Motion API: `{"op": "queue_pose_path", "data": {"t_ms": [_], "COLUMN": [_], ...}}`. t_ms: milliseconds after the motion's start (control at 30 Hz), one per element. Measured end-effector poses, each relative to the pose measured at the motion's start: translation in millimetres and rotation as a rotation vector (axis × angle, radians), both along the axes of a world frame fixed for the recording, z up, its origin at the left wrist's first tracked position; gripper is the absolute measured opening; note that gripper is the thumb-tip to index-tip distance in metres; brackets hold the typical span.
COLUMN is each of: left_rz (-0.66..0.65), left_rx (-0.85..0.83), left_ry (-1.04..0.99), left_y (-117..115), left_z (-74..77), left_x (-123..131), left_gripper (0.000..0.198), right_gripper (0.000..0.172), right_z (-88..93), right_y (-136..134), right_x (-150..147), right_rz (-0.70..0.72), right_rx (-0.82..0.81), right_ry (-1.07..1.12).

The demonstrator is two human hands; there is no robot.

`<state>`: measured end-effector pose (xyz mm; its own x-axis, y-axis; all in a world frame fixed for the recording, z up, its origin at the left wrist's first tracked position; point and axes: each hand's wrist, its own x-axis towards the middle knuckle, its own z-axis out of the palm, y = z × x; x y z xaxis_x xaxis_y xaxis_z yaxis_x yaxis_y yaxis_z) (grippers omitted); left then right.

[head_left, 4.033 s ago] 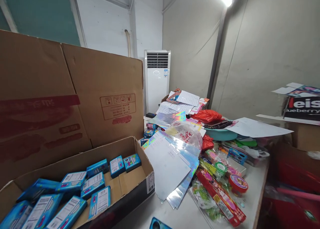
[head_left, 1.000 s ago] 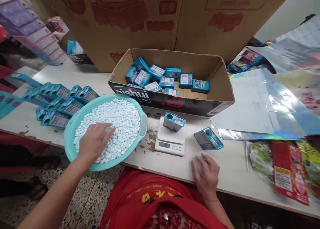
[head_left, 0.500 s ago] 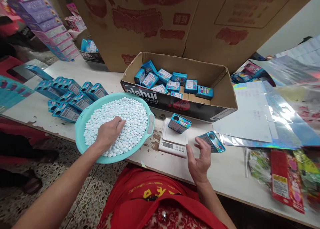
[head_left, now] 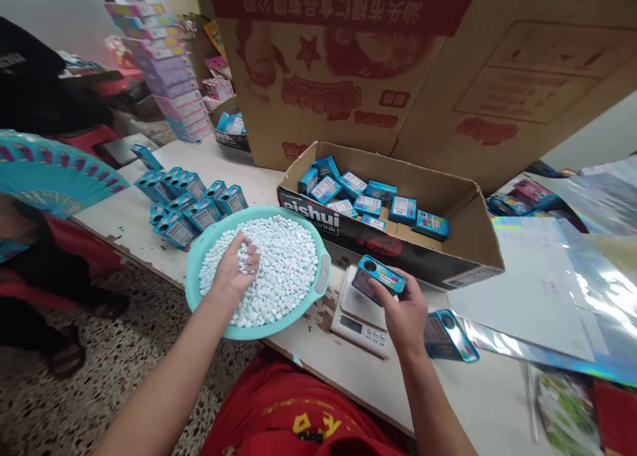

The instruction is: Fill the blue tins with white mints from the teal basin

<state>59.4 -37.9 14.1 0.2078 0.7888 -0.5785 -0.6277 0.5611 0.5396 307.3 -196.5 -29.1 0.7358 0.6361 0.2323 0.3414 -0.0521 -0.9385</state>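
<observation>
My left hand (head_left: 235,270) is over the turquoise basin (head_left: 324,270) of small white candies (head_left: 286,267), palm turned up and fingers curled round a few of them. With my right hand (head_left: 409,310) I grip a blue candy box (head_left: 382,274) that has a round dark hole in its top. The box is upright at the white digital scale (head_left: 365,333); whether it still rests on the scale's plate I cannot tell. Right of my wrist, another blue box (head_left: 448,336) stands on the table.
Behind the scale is an open carton (head_left: 462,243) with several blue boxes in it. More blue boxes (head_left: 179,227) stand left of the basin. A tall cardboard box (head_left: 348,64) rises at the back. Shiny sheets (head_left: 522,283) lie right. A seated person's leg (head_left: 54,270) is at far left.
My right hand has moved onto the box at the scale and closed round it. My left hand has turned palm up with candies in its fingers. The view has swung left.
</observation>
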Motion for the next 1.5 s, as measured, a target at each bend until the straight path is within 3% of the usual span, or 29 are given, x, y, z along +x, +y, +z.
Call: {"op": "queue_pose_path", "data": {"t_ms": [67,167,267,333,500,700,967,1133,1333,1433,1500], "left_rz": [-0.014,-0.053,-0.022,0.036,0.117,0.158,0.093,0.073,0.038,0.003,-0.173], "left_rx": [0.014,0.133,0.34,0.471,0.587,0.613,0.664,0.74,0.679,0.728,0.837], "left_ry": [-0.047,-0.125,-0.104,-0.016,0.171,0.188,0.2,0.323,0.254,0.498,0.817], "left_y": [-2.2,-5.3,-8.7,-10.3,-10.5,-6.0,-9.8,-3.4,4.1,0.7,-3.2], "left_z": [9.6,35.4,59.9,66.4,56.0,53.8,55.1,53.2,53.1,33.6,15.0], "left_x": [6.3,19.2,34.2,42.6,50.8,50.1,55.7,59.1,44.4,25.6,9.6], "left_gripper": [0.028,0.028,0.034,0.038,0.047,0.05,0.052,0.052,0.047,0.042,0.035], "right_gripper": [0.046,0.039,0.032,0.031,0.031,0.031,0.03,0.025,0.035,0.04,0.041], "right_z": [18.1,40.5,51.1,52.3,50.6,51.3,53.6,61.6,58.9,53.3,47.2], "right_y": [2.2,16.5,40.8,56.1,74.4,75.9,75.4,75.6,65.1,46.1,29.2], "right_x": [-14.0,-37.3,-58.9,-71.3,-91.5,-96.3,-96.5,-96.8,-81.8,-63.1,-46.3], "right_rz": [0.067,0.246,0.427,0.491,0.562,0.535,0.534,0.594,0.617,0.513,0.381], "right_rx": [0.035,0.067,0.097,0.108,0.093,0.08,0.052,-0.006,0.02,0.061,0.083], "right_ry": [-0.065,-0.188,-0.305,-0.356,-0.376,-0.411,-0.367,-0.391,-0.016,0.153,0.204]}}
